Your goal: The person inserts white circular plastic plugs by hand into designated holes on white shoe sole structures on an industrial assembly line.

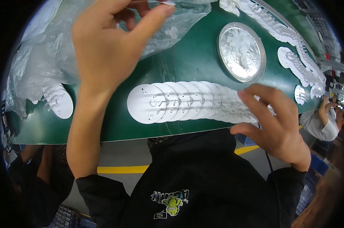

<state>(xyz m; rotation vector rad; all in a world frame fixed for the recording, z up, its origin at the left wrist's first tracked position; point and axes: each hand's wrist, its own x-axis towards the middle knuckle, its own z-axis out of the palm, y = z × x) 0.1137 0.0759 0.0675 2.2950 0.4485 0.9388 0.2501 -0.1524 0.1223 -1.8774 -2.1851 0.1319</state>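
Nearest is the person's black sweatshirt (213, 182), with a green cartoon figure (173, 206) on its front. Over the green table (116, 127), the right hand (280, 127) is released, its fingers bent and its thumb spread apart, above the right end of a row of white round plates (143, 106). Whether its fingertips touch the plates, I cannot tell. These plates lie along the near edge, each overlapping its neighbour, and they have small holes. The left hand (107, 45) is raised at the top of the view with curled fingers. A small white piece (168, 3) shows at its thumb tip, but whether it is grasped, I cannot tell. Left of this forearm, a shorter stack of plates (63, 104) lies beside crumpled clear plastic sheeting (46, 64). Beyond the row, a round metal dish (227, 64) contains soft white material (243, 43). Farther right are long overlapping lines of white parts (269, 19) and a co-worker in a pale top (326, 129).
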